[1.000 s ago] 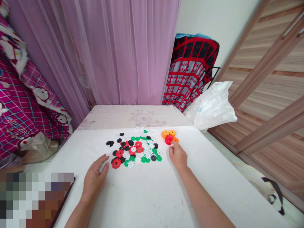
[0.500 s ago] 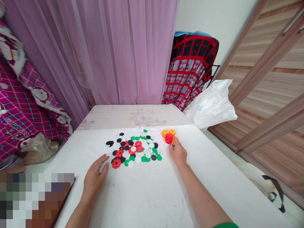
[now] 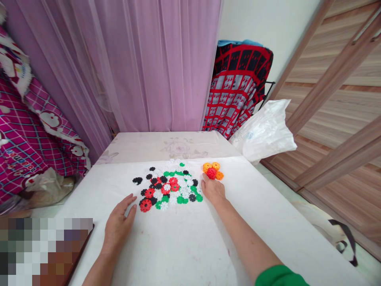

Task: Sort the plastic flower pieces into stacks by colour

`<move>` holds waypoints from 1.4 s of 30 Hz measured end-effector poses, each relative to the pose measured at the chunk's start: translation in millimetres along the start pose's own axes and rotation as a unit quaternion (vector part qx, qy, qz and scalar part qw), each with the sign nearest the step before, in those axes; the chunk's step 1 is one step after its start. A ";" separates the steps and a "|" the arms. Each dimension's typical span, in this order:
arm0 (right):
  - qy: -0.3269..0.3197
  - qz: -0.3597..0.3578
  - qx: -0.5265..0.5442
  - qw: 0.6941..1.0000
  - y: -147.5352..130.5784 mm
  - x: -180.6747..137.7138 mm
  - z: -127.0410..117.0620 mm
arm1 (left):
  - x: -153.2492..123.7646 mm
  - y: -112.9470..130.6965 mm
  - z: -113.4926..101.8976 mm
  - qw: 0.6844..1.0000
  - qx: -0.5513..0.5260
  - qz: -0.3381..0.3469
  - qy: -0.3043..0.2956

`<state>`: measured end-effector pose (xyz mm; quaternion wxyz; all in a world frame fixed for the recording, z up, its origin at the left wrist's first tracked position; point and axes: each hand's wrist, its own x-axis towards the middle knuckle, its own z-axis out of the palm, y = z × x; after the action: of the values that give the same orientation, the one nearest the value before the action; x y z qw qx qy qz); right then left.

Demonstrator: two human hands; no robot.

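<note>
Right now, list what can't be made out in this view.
Head view:
Whether the right hand touches the red piece: the hand hides any contact.
Lower discs in the pile: covered by overlapping ones.
Left elbow: cut off by the bottom edge.
Inside the white bag: hidden by its plastic.

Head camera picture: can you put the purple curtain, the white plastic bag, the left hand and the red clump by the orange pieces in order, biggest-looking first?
1. Purple curtain
2. White plastic bag
3. Left hand
4. Red clump
</note>
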<state>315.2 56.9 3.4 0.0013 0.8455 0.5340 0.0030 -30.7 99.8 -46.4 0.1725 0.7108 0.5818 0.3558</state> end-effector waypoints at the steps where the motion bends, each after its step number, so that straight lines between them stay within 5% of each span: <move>1: -0.003 0.001 -0.002 1.000 0.2 1.4 -1.6 | -0.1 -0.2 0.0 1.000 0.000 0.002 0.001; 21: 0.007 0.057 -0.005 0.998 37.7 -31.2 6.7 | -0.3 -3.9 1.6 1.000 0.015 0.007 -0.004; 34: 0.057 0.051 0.035 0.996 42.7 -20.5 22.3 | 0.3 -3.3 3.3 1.000 0.018 0.019 -0.003; 39: 0.241 -0.122 0.185 0.945 14.7 -30.9 39.3 | -0.7 2.7 5.3 0.993 0.076 0.080 -0.038; 42: 0.255 -0.244 0.218 0.910 -23.9 -32.4 37.8 | -4.3 11.7 5.4 0.981 0.133 0.112 -0.080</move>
<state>279.9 37.9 -34.7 -0.3183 0.6385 0.6933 0.1018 -19.0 93.6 -43.7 0.0812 0.8142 0.5250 0.2342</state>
